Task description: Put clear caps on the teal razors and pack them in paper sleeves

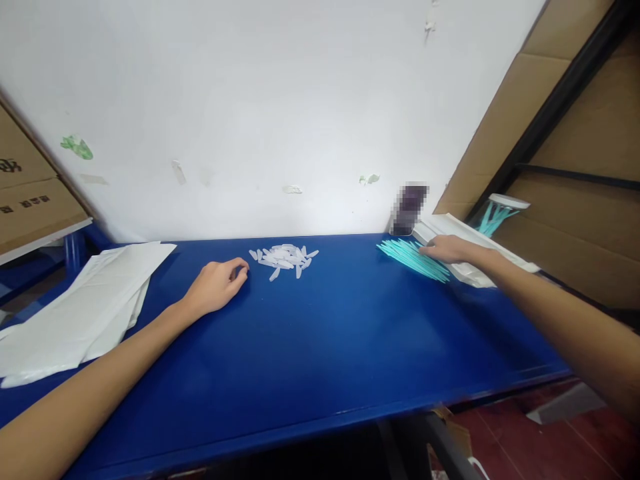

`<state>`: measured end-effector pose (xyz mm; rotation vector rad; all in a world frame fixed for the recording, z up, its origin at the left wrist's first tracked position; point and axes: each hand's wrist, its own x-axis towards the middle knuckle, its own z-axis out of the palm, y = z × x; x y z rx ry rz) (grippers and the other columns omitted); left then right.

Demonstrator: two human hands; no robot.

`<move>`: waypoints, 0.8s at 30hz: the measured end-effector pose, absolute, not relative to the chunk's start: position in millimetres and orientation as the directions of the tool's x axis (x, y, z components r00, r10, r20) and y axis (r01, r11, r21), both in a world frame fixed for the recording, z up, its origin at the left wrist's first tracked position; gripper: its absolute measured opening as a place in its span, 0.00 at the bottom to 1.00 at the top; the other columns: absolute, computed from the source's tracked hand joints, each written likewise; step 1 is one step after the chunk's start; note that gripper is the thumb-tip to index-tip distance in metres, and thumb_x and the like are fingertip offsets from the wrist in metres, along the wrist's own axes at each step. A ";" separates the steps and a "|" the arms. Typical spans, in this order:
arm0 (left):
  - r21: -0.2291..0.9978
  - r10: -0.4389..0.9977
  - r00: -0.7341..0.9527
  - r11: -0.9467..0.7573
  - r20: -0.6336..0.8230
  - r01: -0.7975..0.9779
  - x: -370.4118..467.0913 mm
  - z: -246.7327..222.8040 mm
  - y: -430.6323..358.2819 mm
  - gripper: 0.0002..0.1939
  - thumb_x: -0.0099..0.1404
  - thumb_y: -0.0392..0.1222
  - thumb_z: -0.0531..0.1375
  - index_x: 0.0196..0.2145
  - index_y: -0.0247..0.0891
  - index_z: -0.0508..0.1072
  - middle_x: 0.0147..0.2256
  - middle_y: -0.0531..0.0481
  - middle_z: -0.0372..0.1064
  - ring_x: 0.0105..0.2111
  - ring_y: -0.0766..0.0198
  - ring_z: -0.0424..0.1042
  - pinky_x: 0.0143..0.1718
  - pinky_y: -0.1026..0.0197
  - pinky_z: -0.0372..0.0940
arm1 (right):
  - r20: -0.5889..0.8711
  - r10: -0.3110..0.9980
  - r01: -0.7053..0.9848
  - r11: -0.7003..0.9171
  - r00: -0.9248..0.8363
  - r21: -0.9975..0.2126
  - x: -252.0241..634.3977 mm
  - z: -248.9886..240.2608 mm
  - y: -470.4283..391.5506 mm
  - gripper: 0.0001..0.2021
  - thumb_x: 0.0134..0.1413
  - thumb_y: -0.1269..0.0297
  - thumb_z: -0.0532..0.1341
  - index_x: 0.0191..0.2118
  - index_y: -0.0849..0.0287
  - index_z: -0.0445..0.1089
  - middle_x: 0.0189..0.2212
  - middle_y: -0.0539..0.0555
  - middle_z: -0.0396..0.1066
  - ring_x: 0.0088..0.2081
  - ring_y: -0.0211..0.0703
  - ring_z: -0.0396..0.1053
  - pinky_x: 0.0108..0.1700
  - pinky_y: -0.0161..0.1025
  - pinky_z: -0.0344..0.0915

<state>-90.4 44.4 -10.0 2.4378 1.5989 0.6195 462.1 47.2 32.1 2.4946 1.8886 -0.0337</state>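
Observation:
My left hand rests on the blue table just left of a loose pile of small whitish, translucent pieces. Its fingers are curled with the fingertips close together, and whatever they may hold is too small to make out. On the right, my right hand is at the upper right side of a bundle of thin turquoise sticks. The fingers of that hand point left and touch the bundle, but the fingertips are partly hidden, so a grip cannot be confirmed.
White padded sheets lie at the left of the blue table. A blurred phone-like object leans on the wall. White packets and a clear container of turquoise sticks stand at the right. Cardboard boxes flank the left.

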 end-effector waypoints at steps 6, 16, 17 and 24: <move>0.336 0.912 0.342 -0.403 0.228 0.851 -89.2 -8.0 44.2 0.20 0.69 0.52 0.50 0.44 0.39 0.77 0.24 0.51 0.71 0.26 0.57 0.70 0.31 0.59 0.56 | -0.198 0.918 0.934 -0.356 0.344 -0.023 468.6 24.1 55.8 0.28 0.71 0.54 0.48 0.44 0.77 0.75 0.39 0.77 0.76 0.35 0.56 0.75 0.37 0.46 0.67; 0.313 0.920 0.344 -0.388 0.188 0.867 -88.0 -6.3 44.1 0.22 0.69 0.51 0.48 0.46 0.39 0.77 0.25 0.51 0.71 0.27 0.57 0.70 0.32 0.58 0.56 | -0.231 0.947 0.966 -0.247 0.224 -0.074 450.8 29.9 39.2 0.20 0.72 0.60 0.50 0.43 0.70 0.75 0.40 0.67 0.77 0.37 0.47 0.74 0.39 0.43 0.69; 0.312 0.919 0.347 -0.391 0.190 0.866 -87.9 -6.0 43.8 0.22 0.69 0.51 0.48 0.46 0.39 0.77 0.25 0.51 0.71 0.27 0.57 0.70 0.31 0.58 0.56 | -0.193 0.961 0.974 -0.215 0.198 -0.075 447.8 31.1 38.2 0.22 0.71 0.62 0.48 0.41 0.71 0.75 0.40 0.70 0.77 0.37 0.49 0.74 0.39 0.43 0.68; 0.300 0.917 0.347 -0.393 0.194 0.869 -87.9 -5.4 42.6 0.22 0.70 0.51 0.48 0.46 0.39 0.77 0.25 0.52 0.71 0.26 0.57 0.70 0.31 0.59 0.56 | -0.027 0.998 0.998 -0.060 0.060 0.016 432.3 27.8 35.0 0.22 0.58 0.53 0.58 0.50 0.63 0.75 0.47 0.66 0.77 0.48 0.61 0.73 0.49 0.48 0.65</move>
